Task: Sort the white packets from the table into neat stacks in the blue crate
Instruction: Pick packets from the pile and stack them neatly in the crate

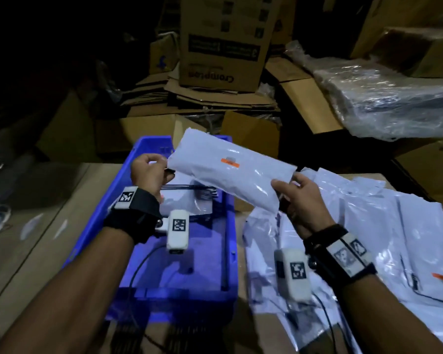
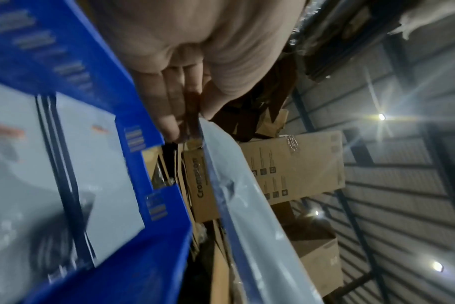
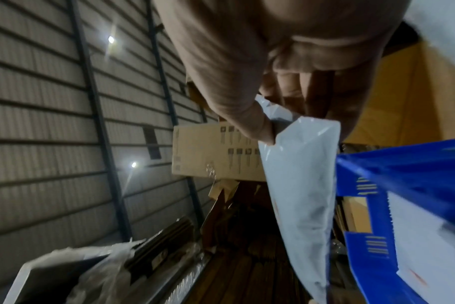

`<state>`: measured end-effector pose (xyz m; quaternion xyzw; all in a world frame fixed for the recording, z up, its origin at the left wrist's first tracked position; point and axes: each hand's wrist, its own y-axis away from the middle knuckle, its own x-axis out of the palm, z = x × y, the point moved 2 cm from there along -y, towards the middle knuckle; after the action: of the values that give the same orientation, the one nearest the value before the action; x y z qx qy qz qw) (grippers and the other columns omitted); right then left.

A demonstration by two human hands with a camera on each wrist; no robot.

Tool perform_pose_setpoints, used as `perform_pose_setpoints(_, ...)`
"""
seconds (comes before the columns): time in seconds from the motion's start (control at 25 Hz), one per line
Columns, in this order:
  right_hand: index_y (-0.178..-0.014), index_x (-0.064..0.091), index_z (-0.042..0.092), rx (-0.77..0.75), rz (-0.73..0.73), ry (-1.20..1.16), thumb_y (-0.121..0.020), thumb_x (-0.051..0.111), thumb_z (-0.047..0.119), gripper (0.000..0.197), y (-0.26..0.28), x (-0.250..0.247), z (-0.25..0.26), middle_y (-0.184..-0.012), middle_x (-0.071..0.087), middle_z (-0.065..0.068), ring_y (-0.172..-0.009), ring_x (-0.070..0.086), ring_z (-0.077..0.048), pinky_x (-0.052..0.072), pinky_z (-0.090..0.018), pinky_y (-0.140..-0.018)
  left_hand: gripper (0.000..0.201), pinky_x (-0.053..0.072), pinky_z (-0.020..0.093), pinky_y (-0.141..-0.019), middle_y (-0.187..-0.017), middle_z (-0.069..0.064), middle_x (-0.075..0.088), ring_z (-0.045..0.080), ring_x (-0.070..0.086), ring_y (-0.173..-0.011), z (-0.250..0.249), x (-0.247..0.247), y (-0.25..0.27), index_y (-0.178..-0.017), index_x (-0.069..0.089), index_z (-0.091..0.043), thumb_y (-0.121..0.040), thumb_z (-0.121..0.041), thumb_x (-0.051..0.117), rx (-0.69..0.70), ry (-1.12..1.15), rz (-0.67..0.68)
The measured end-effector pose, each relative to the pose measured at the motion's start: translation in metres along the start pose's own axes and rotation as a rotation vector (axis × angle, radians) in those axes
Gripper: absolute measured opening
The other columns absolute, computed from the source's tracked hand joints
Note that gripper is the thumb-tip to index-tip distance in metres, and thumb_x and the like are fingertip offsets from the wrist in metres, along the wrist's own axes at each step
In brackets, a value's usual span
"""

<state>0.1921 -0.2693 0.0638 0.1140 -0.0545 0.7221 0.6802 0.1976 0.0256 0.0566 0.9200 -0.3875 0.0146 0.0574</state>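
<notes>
A white packet [image 1: 230, 169] with a small orange label is held in the air over the far right part of the blue crate [image 1: 118, 208]. My left hand [image 1: 151, 172] pinches its left end, and my right hand [image 1: 294, 198] grips its right end. The left wrist view shows my left hand [image 2: 192, 107] pinching the packet [image 2: 249, 205] edge beside the crate [image 2: 133, 123]. In the right wrist view my right hand [image 3: 286, 111] holds the packet [image 3: 301, 185] corner. Another white packet [image 1: 189, 198] lies flat inside the crate. A heap of white packets [image 1: 368, 238] covers the table to the right.
Cardboard boxes [image 1: 223, 44] and flattened cartons are stacked behind the table. A plastic-wrapped bundle [image 1: 389, 98] lies at the back right. The wooden table [image 1: 36, 226] extends left of the crate, with a corrugated wall [image 3: 52, 123] beyond.
</notes>
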Motion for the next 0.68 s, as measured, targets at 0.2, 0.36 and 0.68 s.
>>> perform_pose_setpoints(0.2,-0.076,0.058,0.006,0.026,0.009,0.337,-0.084,0.058,-0.006,0.015,-0.048,0.088,0.012,-0.048,0.049,0.001,-0.035,0.045,-0.007,0.037,-0.019,-0.042,0.037,0.04,0.032,-0.094,-0.13,0.009,0.057,0.028,0.054,-0.118,-0.008,-0.04,-0.033,-0.128,0.053,-0.012,-0.093,-0.023,0.057,0.217,-0.724,0.053)
perform_pose_setpoints(0.36,-0.081,0.061,-0.007,0.166,0.035,0.615,-0.065,0.055,0.007,0.022,-0.083,0.143,-0.025,-0.054,0.057,-0.012,-0.052,0.063,-0.025,0.052,-0.028,-0.047,0.042,0.041,0.037,-0.099,-0.134,0.016,0.055,0.035,0.051,-0.122,0.02,-0.042,-0.047,-0.128,0.053,-0.012,-0.089,-0.027,0.054,0.226,-1.016,0.275)
perform_pose_setpoints(0.68,-0.075,0.052,0.004,0.436,-0.039,0.679,-0.08,0.048,0.015,0.013,-0.119,0.159,-0.123,-0.079,0.06,-0.016,-0.084,0.067,-0.028,0.054,-0.035,-0.068,0.047,0.036,0.043,-0.105,-0.142,0.014,0.045,0.035,0.041,-0.13,0.102,-0.043,-0.073,-0.135,0.046,-0.013,-0.095,-0.038,0.044,0.061,-1.246,0.435)
